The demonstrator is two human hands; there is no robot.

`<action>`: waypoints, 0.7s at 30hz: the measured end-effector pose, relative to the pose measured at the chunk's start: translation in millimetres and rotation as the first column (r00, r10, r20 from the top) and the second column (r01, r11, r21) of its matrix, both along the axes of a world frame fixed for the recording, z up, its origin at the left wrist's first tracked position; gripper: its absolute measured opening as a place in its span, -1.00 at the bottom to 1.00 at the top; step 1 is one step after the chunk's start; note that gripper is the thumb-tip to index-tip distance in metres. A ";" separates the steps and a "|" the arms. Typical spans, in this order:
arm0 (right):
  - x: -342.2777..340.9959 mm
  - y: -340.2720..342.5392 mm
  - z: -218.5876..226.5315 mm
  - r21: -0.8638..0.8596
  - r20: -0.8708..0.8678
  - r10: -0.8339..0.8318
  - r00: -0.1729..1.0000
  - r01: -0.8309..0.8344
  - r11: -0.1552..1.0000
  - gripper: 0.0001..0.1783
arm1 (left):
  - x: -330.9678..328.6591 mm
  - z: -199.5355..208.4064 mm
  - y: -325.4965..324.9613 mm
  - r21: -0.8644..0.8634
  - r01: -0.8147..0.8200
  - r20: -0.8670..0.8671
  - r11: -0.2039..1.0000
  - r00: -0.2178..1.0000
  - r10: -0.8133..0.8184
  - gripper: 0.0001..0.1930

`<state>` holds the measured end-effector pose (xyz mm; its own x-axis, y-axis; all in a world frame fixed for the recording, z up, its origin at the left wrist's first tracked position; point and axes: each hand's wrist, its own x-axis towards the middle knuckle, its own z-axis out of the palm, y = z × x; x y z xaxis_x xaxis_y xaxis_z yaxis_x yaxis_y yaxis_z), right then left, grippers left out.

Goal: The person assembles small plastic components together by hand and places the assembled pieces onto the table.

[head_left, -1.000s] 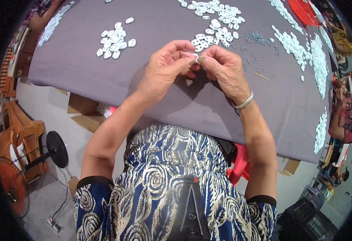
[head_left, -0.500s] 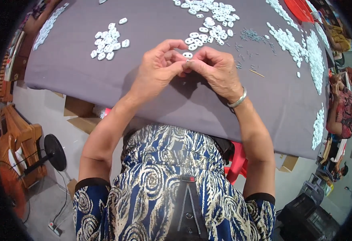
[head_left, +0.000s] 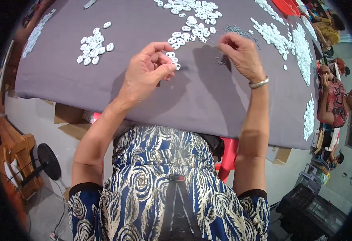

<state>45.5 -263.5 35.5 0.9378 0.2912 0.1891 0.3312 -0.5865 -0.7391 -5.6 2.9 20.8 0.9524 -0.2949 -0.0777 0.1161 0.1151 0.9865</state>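
My left hand (head_left: 142, 78) is closed in a pinch over the middle of the table. Between thumb and fingers it grips a small white plastic piece (head_left: 177, 67) with a round hole. Just beyond the fingertips, white two-holed oval pieces (head_left: 170, 54) show; whether they touch the hand I cannot tell. My right hand (head_left: 243, 58), a silver bangle at its wrist, is over the small grey pins (head_left: 236, 29). Its thumb and fingers are drawn together and slightly blurred, so anything pinched there is hidden. More grey pins (head_left: 221, 61) lie beside its shadow.
White two-holed pieces form a cluster (head_left: 91, 49) at left and a larger one (head_left: 200, 10) at the far middle. Heaps of small white pieces (head_left: 274, 38) lie at right, near a red tray (head_left: 286, 7). Another person (head_left: 336, 104) sits beyond the right edge.
My hands were together at the white piece; now they are apart. The right hand has moved right and away to the grey pins, while the left keeps the piece. The view has shifted slightly.
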 end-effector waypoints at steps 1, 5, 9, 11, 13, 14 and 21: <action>-0.8 -6.0 1.6 -0.074 0.001 -0.022 1.000 0.022 0.997 -0.87 | -0.8 -1.0 -1.4 -0.026 0.009 0.006 1.000 1.000 -0.009 -0.68; -3.7 -11.2 -4.1 -0.172 0.001 -0.008 1.000 0.008 0.985 -0.86 | -0.3 -5.8 -3.8 -0.076 0.010 0.027 0.997 1.000 -0.008 -0.69; -3.7 -4.2 -7.0 -0.225 0.002 0.045 0.999 -0.044 0.973 -0.86 | -1.3 -7.2 -3.0 -0.077 -0.001 0.025 0.997 1.000 0.002 -0.70; -4.0 -1.2 -6.7 -0.253 0.008 0.043 0.999 -0.039 0.967 -0.86 | -2.3 -6.7 -3.3 -0.064 0.009 0.028 0.998 1.000 -0.007 -0.70; -5.5 2.3 -7.1 -0.273 0.012 0.106 0.994 -0.099 0.957 -0.86 | -3.5 -4.8 -3.8 -0.055 0.006 0.019 0.998 1.000 -0.005 -0.70; -5.4 3.2 -9.3 -0.271 0.011 0.112 0.994 -0.105 0.957 -0.86 | -4.1 -4.0 -4.3 -0.048 0.006 0.010 0.999 1.000 -0.006 -0.71; -15.6 33.1 -6.2 -0.028 -0.023 0.049 0.999 -0.050 0.998 -0.92 | -4.7 -5.7 -6.9 -0.093 0.002 -0.021 0.996 1.000 -0.004 -0.73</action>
<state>29.8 -230.5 29.3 0.9259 0.3426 0.1593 0.3442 -0.5909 -0.7297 -10.4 -4.0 15.1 0.9500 -0.3042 -0.0703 0.1376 0.2057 0.9689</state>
